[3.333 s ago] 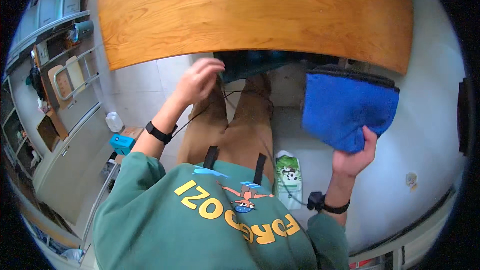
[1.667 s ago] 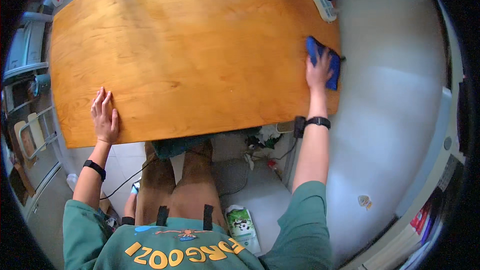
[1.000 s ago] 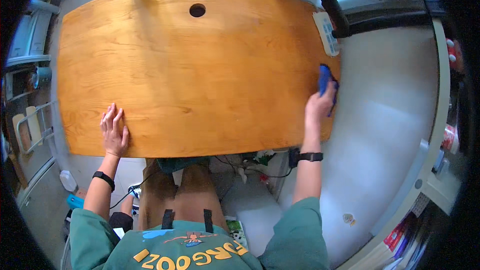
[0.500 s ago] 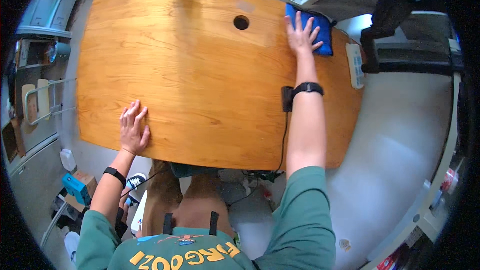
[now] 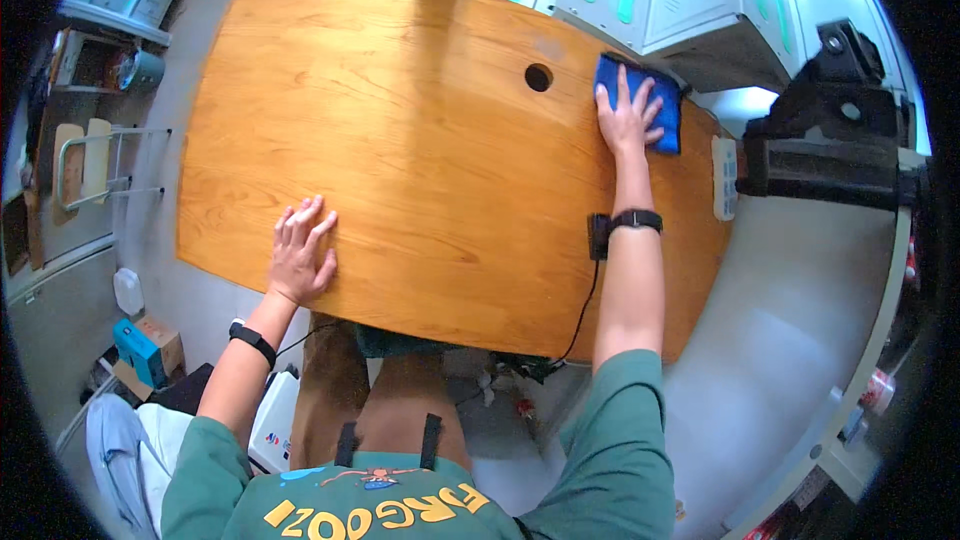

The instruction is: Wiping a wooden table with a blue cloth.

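Observation:
Near the far right edge of the wooden table (image 5: 400, 140), my right hand (image 5: 630, 118) lies flat on a folded blue cloth (image 5: 668, 138). Its fingers are spread over the fabric and do not wrap round it. My left hand (image 5: 302, 255) rests on the bare wood by the near left edge, palm down, fingers loosely apart, holding nothing. Black bands circle both wrists. Beside my right wrist is a small black box (image 5: 599, 237) with a cable running off the near edge.
A round hole (image 5: 538, 78) pierces the tabletop left of the cloth. A white power strip (image 5: 724, 178) lies along the right edge, with a black bracket (image 5: 820, 165) beyond it. White metal cabinets (image 5: 690, 0) stand behind the far right corner. A folding chair (image 5: 95, 160) is at left.
My view has shifted and tilted, so the table sits differently in the picture. My right hand is still flat on the cloth, and my left hand is still on the table.

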Tool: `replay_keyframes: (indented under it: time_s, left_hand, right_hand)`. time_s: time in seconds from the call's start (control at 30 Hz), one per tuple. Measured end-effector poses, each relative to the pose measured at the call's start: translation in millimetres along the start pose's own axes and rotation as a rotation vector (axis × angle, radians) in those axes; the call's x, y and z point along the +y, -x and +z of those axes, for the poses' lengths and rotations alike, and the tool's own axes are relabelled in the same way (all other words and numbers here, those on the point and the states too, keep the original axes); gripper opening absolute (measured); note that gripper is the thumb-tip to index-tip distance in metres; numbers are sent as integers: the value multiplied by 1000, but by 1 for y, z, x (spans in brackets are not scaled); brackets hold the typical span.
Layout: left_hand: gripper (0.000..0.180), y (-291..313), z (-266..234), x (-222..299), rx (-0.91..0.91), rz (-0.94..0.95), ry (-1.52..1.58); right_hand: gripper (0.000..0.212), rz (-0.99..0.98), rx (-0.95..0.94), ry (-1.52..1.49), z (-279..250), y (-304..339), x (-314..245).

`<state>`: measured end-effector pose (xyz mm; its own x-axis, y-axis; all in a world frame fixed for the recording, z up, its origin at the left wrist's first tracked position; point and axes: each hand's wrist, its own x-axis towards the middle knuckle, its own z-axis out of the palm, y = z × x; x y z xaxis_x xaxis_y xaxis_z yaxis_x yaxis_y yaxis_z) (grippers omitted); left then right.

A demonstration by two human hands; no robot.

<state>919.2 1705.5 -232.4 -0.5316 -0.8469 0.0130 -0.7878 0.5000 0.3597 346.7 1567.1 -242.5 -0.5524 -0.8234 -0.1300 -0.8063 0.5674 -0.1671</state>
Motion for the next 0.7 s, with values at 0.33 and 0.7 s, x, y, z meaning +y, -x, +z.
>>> replay_keyframes:
  time_s: [0.33,0.7]
  left_hand:
    - [61,6,-2,-7,9,-20,-4]
    - [64,-1,1,-3,-8,-4,28]
  right_hand:
    - [73,-489,-9,9,47,19,-189]
    - [64,1,-3,22,-2,-33,78]
